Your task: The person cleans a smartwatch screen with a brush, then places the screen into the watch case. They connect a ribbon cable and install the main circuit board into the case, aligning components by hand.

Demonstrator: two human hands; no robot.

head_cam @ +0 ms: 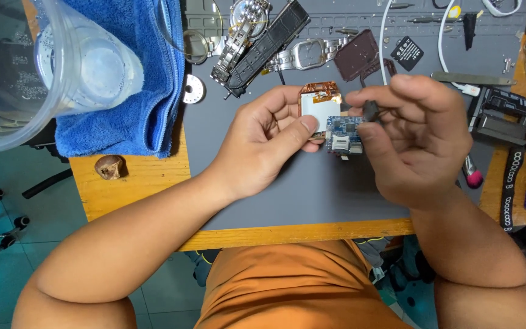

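Nearest the body, the front edge of the wooden table (299, 233) runs bare, and the grey mat (312, 195) on it lies open from that edge up to the wrists (the widest free stretch in view). Above it, the left hand (263, 143) is closed around a small blue circuit board (343, 129) with a copper-wrapped white module (319, 100) joined to its upper side; the thumb presses on the board's left edge. The right hand (418, 137) pinches a small dark part (370, 109) between thumb and forefinger, just over the board's right corner. Whether the part touches the board cannot be told. To the right, a pink-tipped tool (473, 176) and a black holder (503, 113) crowd the mat's edge. To the left, a blue towel (132, 73) overhangs the mat's side, with a clear plastic cup (50, 67) on it. Farthest off, wristwatches (263, 36), a dark leather pad (357, 55) and white cables (442, 42) fill the back of the mat.
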